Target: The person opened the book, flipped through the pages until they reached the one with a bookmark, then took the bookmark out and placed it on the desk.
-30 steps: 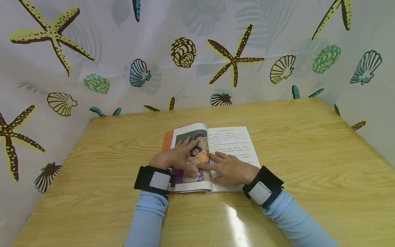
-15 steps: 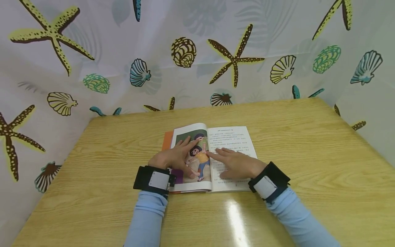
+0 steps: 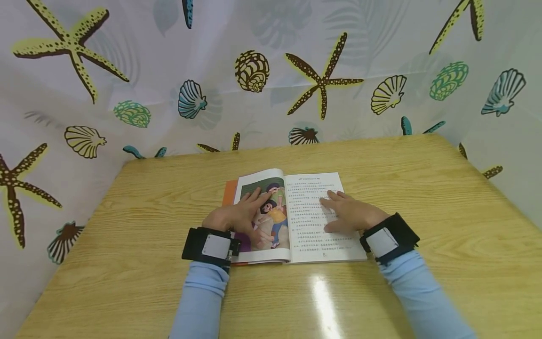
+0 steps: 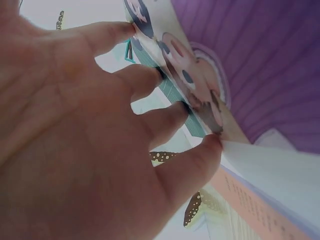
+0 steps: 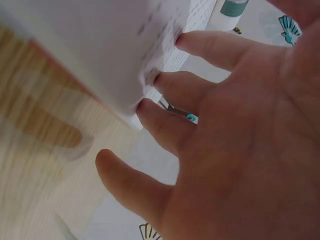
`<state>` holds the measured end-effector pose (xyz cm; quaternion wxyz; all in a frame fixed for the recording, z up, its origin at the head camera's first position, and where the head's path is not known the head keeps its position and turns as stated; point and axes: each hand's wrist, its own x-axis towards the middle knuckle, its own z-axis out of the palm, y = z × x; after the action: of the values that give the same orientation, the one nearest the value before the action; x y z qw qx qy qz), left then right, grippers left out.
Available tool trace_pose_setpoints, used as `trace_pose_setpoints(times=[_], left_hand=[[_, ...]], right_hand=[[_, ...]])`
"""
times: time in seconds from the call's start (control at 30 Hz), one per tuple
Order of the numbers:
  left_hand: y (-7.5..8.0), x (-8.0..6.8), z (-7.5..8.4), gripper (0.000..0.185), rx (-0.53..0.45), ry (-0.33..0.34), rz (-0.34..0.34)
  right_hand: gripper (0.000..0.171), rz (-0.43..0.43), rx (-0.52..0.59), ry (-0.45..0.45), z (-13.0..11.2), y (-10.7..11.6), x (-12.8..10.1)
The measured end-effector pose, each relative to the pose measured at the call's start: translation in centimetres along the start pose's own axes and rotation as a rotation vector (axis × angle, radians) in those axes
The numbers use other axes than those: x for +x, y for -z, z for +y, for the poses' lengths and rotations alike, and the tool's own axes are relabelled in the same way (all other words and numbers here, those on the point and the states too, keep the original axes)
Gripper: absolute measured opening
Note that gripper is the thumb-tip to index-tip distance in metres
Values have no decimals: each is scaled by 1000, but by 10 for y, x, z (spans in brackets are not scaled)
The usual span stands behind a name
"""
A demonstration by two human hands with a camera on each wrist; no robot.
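Observation:
An open book [image 3: 313, 247] lies on the table, with a colour picture of two figures on its left page and lines of printed text on its right page. On the picture rests my left hand [image 3: 237, 219], fingers spread. The left wrist view shows the left hand's fingertips [image 4: 212, 142] touching the picture page [image 4: 280, 60]. My right hand [image 3: 353, 214] lies over the outer part of the text page, fingers spread. In the right wrist view, several fingertips [image 5: 145, 106] of it touch the text page [image 5: 95, 45], while one finger sticks out past the page edge.
The wooden table [image 3: 427, 197] extends on both sides of the book. An orange cover edge [image 3: 230, 192] shows at the book's left. A cloth [image 3: 271, 117] printed with starfish and shells hangs behind the table. Each wrist wears a black strap [image 3: 210, 246] with a white plate.
The right hand has slid rightward over the book, from the picture page and the fold to the outer side of the text page. My left hand has hardly moved.

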<state>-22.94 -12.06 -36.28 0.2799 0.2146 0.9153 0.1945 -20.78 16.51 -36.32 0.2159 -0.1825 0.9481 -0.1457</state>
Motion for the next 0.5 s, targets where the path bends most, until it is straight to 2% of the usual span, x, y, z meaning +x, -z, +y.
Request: trace_pose_setpoints(times=[0.27, 0.5], left_hand=[[0, -1, 0, 124, -12, 0, 1], [0, 0, -1, 125, -2, 4, 3]], right_hand=[[81, 16, 99, 4, 20, 7, -3], [87, 57, 7, -71, 28, 8, 0]])
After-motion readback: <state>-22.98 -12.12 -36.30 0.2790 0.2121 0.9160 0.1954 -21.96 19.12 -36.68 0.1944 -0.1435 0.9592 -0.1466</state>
